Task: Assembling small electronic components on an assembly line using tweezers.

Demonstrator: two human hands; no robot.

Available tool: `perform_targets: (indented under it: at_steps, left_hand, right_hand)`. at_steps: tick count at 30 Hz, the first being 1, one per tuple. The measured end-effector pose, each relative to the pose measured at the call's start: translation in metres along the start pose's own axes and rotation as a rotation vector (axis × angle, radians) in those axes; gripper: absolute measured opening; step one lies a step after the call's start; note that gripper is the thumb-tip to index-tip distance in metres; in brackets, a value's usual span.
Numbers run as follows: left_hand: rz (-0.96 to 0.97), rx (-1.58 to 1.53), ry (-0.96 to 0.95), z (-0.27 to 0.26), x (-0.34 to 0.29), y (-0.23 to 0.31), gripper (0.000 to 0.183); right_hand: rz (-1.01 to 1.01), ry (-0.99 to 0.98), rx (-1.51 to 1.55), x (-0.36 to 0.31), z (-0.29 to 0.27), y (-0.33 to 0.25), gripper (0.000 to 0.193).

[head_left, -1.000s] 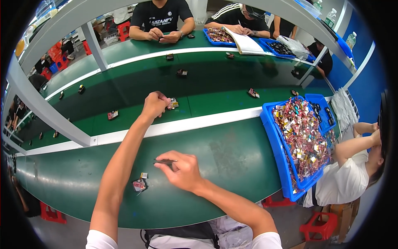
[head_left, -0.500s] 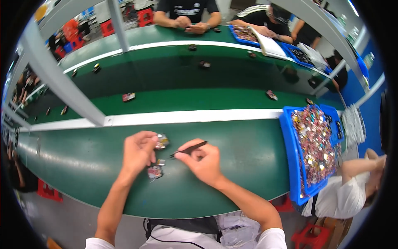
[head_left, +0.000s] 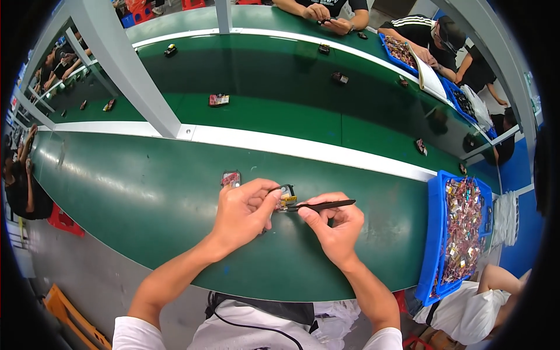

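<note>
My left hand (head_left: 242, 213) is closed, pinching a small electronic module (head_left: 286, 193) with a black frame and yellow and silver parts. In my right hand (head_left: 335, 224) is a pair of black tweezers (head_left: 326, 205), gripped between thumb and fingers. Their tips meet the module's lower edge beside my left fingertips; what they pinch, if anything, is too small to tell. Just beyond my left hand, another small module (head_left: 231, 178) with pinkish parts and a dark frame lies on the green table (head_left: 175, 198). My left fingers hide part of the held module.
On the right, a blue tray (head_left: 434, 233) holds a heap of small pink and silver parts (head_left: 464, 233). Past a white rail (head_left: 303, 151), a green conveyor (head_left: 280, 116) carries scattered modules, including one (head_left: 219, 100). A grey post (head_left: 128, 70) rises at left. Co-workers sit across.
The view has turned, shifting the scene. My hands have come together, and the tweezers' tips, earlier apart from the left hand, are now at the module it holds.
</note>
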State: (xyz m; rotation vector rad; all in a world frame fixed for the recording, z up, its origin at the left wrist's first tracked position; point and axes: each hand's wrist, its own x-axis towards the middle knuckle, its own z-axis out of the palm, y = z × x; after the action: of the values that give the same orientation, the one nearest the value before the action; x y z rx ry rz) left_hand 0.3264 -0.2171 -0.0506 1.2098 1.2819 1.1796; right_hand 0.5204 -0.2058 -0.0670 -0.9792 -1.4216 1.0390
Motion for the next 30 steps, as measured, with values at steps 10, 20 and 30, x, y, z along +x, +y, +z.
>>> perform_targets:
  at_steps: [10,20,30]
  left_hand:
    - [0.026,0.04,0.033,0.0052,-0.0027,-0.0033,0.015]
    - [0.028,0.017,-0.011,0.0063,-0.0051,-0.0035,0.018]
    - [0.073,0.048,-0.038,0.0006,-0.0024,-0.0088,0.02]
  right_hand:
    - [-0.045,0.026,-0.113,-0.0005,-0.0027,0.0053,0.017]
    - [0.16,-0.036,0.067,0.0034,-0.005,-0.0003,0.015]
    - [0.188,-0.066,0.101,0.0052,-0.0063,-0.0019,0.015]
